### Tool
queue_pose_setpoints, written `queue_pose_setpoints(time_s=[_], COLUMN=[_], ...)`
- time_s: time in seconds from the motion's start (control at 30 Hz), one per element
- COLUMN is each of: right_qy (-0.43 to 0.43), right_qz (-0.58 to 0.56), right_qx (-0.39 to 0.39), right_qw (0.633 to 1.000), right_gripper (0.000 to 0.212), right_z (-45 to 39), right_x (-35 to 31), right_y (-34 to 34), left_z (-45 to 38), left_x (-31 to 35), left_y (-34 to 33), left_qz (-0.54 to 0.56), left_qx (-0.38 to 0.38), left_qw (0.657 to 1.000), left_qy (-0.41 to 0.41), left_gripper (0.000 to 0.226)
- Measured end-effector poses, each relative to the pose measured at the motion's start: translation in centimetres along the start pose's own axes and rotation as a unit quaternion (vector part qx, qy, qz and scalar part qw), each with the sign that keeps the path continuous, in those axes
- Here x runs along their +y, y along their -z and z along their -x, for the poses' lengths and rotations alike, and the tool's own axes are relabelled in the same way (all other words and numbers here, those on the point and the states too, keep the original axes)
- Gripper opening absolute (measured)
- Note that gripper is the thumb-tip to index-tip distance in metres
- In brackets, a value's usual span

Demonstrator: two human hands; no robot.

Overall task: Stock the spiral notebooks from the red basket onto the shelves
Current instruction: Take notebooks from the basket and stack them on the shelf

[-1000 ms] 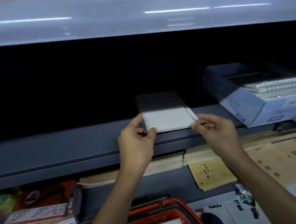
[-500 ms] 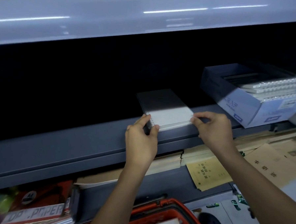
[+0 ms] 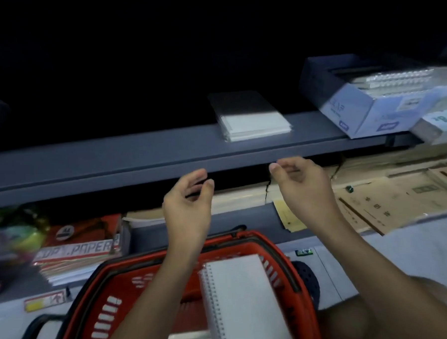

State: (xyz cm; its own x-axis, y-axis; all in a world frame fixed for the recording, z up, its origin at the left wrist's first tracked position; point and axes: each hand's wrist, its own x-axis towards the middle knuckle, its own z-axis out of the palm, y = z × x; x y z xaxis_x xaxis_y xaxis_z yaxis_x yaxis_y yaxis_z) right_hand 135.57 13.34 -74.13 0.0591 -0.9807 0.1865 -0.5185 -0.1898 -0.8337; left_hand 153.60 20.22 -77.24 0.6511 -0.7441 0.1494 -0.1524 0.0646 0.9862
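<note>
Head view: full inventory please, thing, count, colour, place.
spiral notebook stack: one stack, exact count unclear, white, front edge of the grey shelf.
blue box: one, open-topped, on that shelf at right, spiral-bound items inside.
small box: one, pale blue, right edge, beside the blue box.
red basket: one, bottom centre, below the hands.
basket notebook: one in view, white, spiral at left, lying in the basket; wrapped items under it unclear.
copy paper packs: stack, red and white, lower shelf at left.
brown envelopes: several, tan, lower shelf at right.
left hand: one, fingers loosely curled, empty.
right hand: one, fingers loosely curled, empty.
</note>
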Motion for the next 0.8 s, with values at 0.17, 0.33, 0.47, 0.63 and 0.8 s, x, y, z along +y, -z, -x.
queue_pose_setpoints(time_s=[0.17, 0.33, 0.47, 0.63, 0.8], right_qy=[-0.124, -0.229, -0.291, -0.261, -0.298], right_qz=[-0.003, 0.086, 0.113, 0.167, 0.117], right_qx=[-0.1, -0.198, -0.293, -0.326, -0.307], right_qw=[0.987, 0.949, 0.904, 0.893, 0.896], right_gripper=[0.029, 0.046, 0.037, 0.035, 0.012], right_z=[5.9, 13.0, 14.9, 15.9, 15.9], right_x=[3.6, 9.1, 9.9, 10.0, 9.3], right_y=[-1.3, -3.4, -3.8, -4.8, -3.8], left_z=[6.5, 12.7, 14.7, 15.4, 15.9], left_x=[-5.8, -10.9, -12.3, -11.2, -10.2], left_y=[2.2, 3.6, 4.5, 4.6, 5.4], left_qz=[-0.059, -0.164, -0.262, -0.251, -0.114], left_qx=[-0.015, -0.076, -0.12, -0.104, -0.102], left_qw=[0.991, 0.96, 0.932, 0.934, 0.937], left_qy=[0.116, 0.214, 0.218, 0.233, 0.313], left_gripper=[0.013, 0.032, 0.026, 0.027, 0.031])
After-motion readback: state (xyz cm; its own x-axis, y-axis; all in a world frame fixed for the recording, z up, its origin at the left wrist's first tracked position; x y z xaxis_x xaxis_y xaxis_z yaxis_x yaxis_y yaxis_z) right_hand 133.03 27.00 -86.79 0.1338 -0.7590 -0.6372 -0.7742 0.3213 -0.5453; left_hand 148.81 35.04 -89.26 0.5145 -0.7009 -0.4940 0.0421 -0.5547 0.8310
